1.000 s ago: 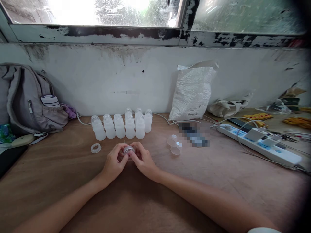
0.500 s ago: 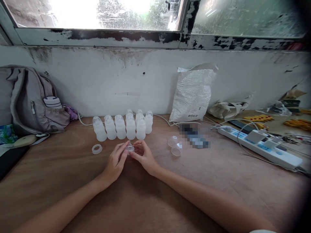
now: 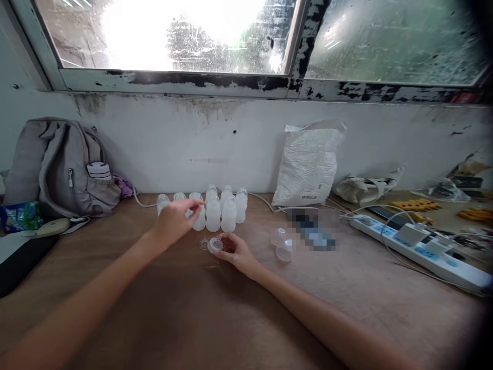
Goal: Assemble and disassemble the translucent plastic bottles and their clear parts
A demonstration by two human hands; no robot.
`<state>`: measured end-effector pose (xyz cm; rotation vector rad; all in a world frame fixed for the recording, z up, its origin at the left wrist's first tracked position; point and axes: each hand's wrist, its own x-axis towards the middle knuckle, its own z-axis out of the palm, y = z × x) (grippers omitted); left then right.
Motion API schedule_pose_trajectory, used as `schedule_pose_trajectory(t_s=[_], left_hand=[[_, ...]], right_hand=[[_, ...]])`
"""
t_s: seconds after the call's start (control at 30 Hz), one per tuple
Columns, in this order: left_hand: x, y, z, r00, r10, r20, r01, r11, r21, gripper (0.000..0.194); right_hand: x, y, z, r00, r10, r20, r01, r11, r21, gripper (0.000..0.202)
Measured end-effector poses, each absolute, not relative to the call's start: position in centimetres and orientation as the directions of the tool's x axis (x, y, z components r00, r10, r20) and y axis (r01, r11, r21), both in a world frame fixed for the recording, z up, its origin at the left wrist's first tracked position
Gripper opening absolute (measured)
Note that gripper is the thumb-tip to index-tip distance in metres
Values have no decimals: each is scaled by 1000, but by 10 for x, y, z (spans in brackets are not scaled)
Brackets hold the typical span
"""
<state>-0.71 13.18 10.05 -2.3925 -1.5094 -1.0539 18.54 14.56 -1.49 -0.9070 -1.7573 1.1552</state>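
My left hand (image 3: pixel 177 220) is raised in front of the row of white baby bottles (image 3: pixel 213 217). Its fingers are loosely bent, thumb a little apart from the forefinger, and I see nothing between them. Low over the tabletop, my right hand (image 3: pixel 239 254) pinches the edge of a white bottle collar (image 3: pixel 215 245) with a clear centre. Just left of that collar lies a clear bottle nipple (image 3: pixel 204 243). The bottles stand upright with clear caps on top, and my left hand partly covers those on the left.
Clear dome caps (image 3: pixel 283 255) lie to the right, beside a pixelated item (image 3: pixel 314 231). A white padded bag (image 3: pixel 308 167) leans on the wall. Further right are a power strip (image 3: pixel 419 252) and cables. At the left sits a grey backpack (image 3: pixel 57 164).
My left hand has let go of the clear piece both hands were at and risen up-left toward the bottles. The white collar now shows in my right hand. The view has tilted up.
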Motion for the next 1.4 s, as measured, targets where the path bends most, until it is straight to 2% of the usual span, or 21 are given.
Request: schedule_pose_trajectory(t_s=[0.13,0.2,0.3,0.33,0.47,0.6,0.73,0.83,1.03,1.1,1.17,1.27,1.33,1.4], left_hand=[[-29,188,153,207,808,552,900,-379,216,25],[-36,218,164,220,880,422,917,-333,218,27],[-40,254,164,257,961,105,943,-273,192,31],[-41,263,161,253,966,52,950,-258,177,31],[-39,280,149,251,963,-94,960,-236,149,25],[-36,284,138,267,950,-165,960,-246,136,23],[-32,284,129,263,952,-156,964,-252,89,23],[-30,280,137,271,960,-70,962,-269,40,21],[-30,256,200,234,947,220,972,-229,-49,28],[-27,239,223,267,863,428,964,-231,-135,29],[-18,214,237,300,795,527,953,-270,-135,28],[4,170,233,332,814,477,930,-366,-23,25],[20,143,215,355,870,342,905,-411,107,24],[35,123,188,374,899,228,888,-418,192,22]], right_hand=[[183,146,-18,-392,889,237,136,310,-941,37],[182,146,-18,-379,895,236,116,299,-947,36],[182,144,-16,-364,903,228,102,282,-954,35],[182,143,-15,-361,906,223,105,277,-955,35],[184,142,-14,-355,912,207,125,266,-956,38],[184,142,-14,-349,913,211,134,272,-953,40],[184,141,-11,-351,911,216,142,280,-949,39],[184,140,-10,-339,914,221,147,284,-947,38],[184,137,-10,-299,913,278,83,316,-945,33],[184,136,-4,-236,918,320,27,335,-942,29],[187,136,7,-146,922,358,-52,354,-934,27],[195,138,34,-24,912,409,-213,395,-894,26],[203,140,53,20,904,427,-297,413,-861,27],[211,143,68,-7,915,403,-331,378,-865,28]])
